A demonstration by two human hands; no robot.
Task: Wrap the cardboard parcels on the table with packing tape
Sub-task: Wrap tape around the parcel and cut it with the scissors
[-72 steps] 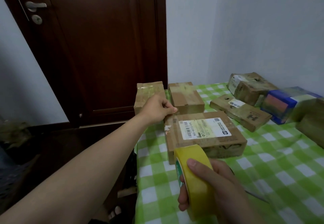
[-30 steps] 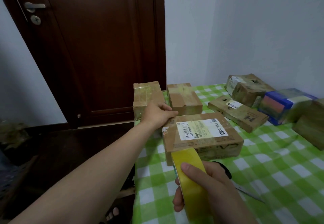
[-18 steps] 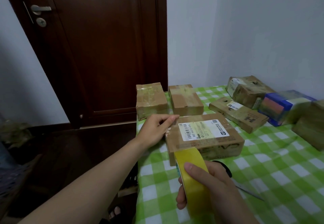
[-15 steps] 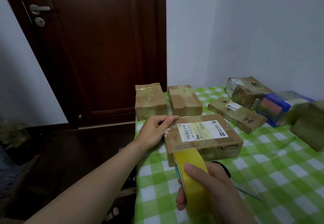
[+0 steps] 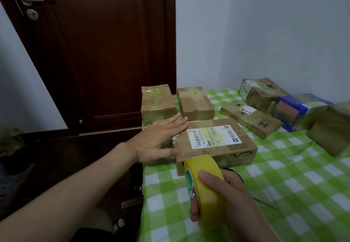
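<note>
A flat cardboard parcel (image 5: pixel 217 141) with a white shipping label lies near the table's left edge. My left hand (image 5: pixel 161 139) is flat beside the parcel's left end, fingers straight and pointing to its far left corner. My right hand (image 5: pixel 225 196) grips a roll of yellow packing tape (image 5: pixel 206 188) just in front of the parcel. Two taped parcels, one (image 5: pixel 157 103) at the table's far left corner and one (image 5: pixel 195 102) next to it, stand behind the labelled parcel.
The table has a green and white checked cloth (image 5: pixel 284 175). More parcels lie at the right: a flat one (image 5: pixel 251 119), a crumpled one (image 5: pixel 263 94), a blue box (image 5: pixel 295 109), a brown box (image 5: pixel 333 128). Scissors (image 5: pixel 261 200) lie behind my right hand. A dark door (image 5: pixel 106 43) stands left.
My left hand let go of the far left parcel, drew back and opened flat beside the labelled parcel's left end. My right hand and the tape roll have barely moved.
</note>
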